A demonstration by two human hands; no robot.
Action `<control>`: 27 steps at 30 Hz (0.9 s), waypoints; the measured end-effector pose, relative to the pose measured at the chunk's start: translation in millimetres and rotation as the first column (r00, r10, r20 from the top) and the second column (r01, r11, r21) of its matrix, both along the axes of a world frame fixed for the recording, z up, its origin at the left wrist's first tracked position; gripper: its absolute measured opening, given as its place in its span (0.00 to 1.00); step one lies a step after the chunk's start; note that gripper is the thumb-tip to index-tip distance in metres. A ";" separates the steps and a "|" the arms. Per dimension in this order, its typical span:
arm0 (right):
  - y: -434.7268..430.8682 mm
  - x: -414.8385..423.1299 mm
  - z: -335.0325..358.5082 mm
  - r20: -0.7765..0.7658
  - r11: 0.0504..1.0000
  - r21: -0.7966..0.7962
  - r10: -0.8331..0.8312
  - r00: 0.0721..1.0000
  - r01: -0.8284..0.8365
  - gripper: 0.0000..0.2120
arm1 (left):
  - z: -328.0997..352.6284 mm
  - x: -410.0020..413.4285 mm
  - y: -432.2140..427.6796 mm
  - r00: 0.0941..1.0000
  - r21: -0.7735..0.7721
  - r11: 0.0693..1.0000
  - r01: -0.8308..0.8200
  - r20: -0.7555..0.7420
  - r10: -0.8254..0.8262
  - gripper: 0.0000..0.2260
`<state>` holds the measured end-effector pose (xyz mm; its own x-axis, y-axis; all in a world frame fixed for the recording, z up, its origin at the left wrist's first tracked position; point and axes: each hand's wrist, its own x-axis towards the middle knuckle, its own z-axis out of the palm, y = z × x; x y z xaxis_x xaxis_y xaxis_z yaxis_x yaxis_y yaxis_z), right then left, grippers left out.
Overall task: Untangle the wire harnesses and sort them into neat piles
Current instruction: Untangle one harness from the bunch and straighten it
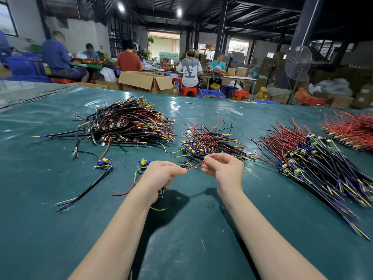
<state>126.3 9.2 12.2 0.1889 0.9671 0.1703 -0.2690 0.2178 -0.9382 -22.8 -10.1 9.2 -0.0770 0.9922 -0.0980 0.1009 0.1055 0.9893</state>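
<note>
Green table mat (60, 219) across nearly the whole view, glossy, a few white scraps on it. Behind it, workshop floor: several people seated at benches, open cardboard box (141, 79), pedestal fan (298, 62) at right. On the mat, four heaps of wire harnesses. Biggest, right pile (314, 158): long black, blue and yellow leads fanned toward the near right edge, red leads toward the back, small boards with yellow parts in the middle. Next, left pile (129, 124): black, red, yellow and blue leads, boards lined up along its near side. Far-right pile (351, 128): mostly red leads, cut off by the frame edge. Smallest, centre pile (207, 142): red and black leads loosely crossed, just beyond the hands. Left hand (159, 176) clenched around one harness, small part peeking out under the palm, red tail trailing left onto the mat, fingertips pinching a red wire (194, 165). Right hand (224, 168) pinching the other end of the same wire between thumb and forefinger, other fingers curled. Wire stretched between both hands, above the mat, in front of the centre pile. Left of the hands, flat on the mat: loose harness with long black cable (104, 161), then smaller loose harness (143, 162) just beside the left hand, contact unclear.
</note>
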 end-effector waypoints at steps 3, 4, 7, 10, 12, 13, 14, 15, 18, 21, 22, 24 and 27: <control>-0.5 1.2 -1.0 0.006 0.999 -0.011 0.053 0.999 -0.053 0.10 | -1.2 3.2 -1.0 0.990 0.052 0.994 -0.092 -0.100 0.097 0.09; -0.5 1.0 -0.6 -0.014 0.995 -0.024 0.092 0.996 -0.092 0.09 | -1.9 3.9 -1.7 0.982 0.078 0.989 -0.127 -0.132 0.136 0.10; -0.4 0.2 2.5 -0.042 0.988 -0.037 0.149 0.988 -0.150 0.10 | -3.1 5.3 -3.9 0.943 0.110 0.977 -0.184 -0.259 0.206 0.13; -3.4 -1.7 2.9 0.068 0.990 0.029 0.134 0.989 -0.137 0.10 | -3.9 4.9 -2.8 0.910 0.103 0.972 -0.209 -0.344 0.232 0.14; -6.0 -3.4 3.3 0.099 0.987 0.073 0.133 0.986 -0.141 0.10 | -3.6 3.8 -1.8 0.898 0.117 0.969 -0.218 -0.364 0.246 0.14; -6.3 -3.8 3.6 0.083 0.988 0.082 0.127 0.988 -0.134 0.10 | -3.2 3.5 -1.3 0.910 0.135 0.969 -0.206 -0.338 0.241 0.14; -5.7 -3.7 3.9 0.051 0.990 0.079 0.114 0.992 -0.118 0.10 | -3.0 3.7 -1.0 0.936 0.155 0.971 -0.183 -0.275 0.220 0.13; -4.6 -2.8 3.9 0.017 0.993 0.070 0.093 0.996 -0.093 0.10 | -2.5 4.7 -1.4 0.966 0.164 0.975 -0.149 -0.187 0.179 0.11; -0.1 2.6 1.2 0.043 0.999 0.038 0.016 0.999 -0.017 0.11 | -0.2 6.4 -1.7 0.999 0.103 0.994 -0.038 -0.011 0.039 0.05; 2.6 6.5 -2.7 0.169 0.999 0.024 -0.048 0.984 0.045 0.13 | -1.7 5.1 0.3 1.000 0.059 0.998 0.024 -0.002 -0.024 0.04; 3.2 6.2 -4.1 0.172 0.998 0.010 -0.059 0.983 0.059 0.13 | -3.0 5.1 0.3 1.000 0.054 0.998 0.021 -0.018 -0.020 0.05; 3.0 2.7 -5.9 0.064 0.997 -0.056 -0.046 0.997 0.049 0.12 | -5.3 7.0 -1.0 0.999 0.055 0.998 -0.013 -0.029 0.014 0.07; 0.2 -7.3 -6.8 -0.343 0.970 -0.206 0.050 0.938 -0.127 0.10 | -7.7 11.3 -0.7 0.997 0.078 0.994 -0.082 0.013 0.082 0.08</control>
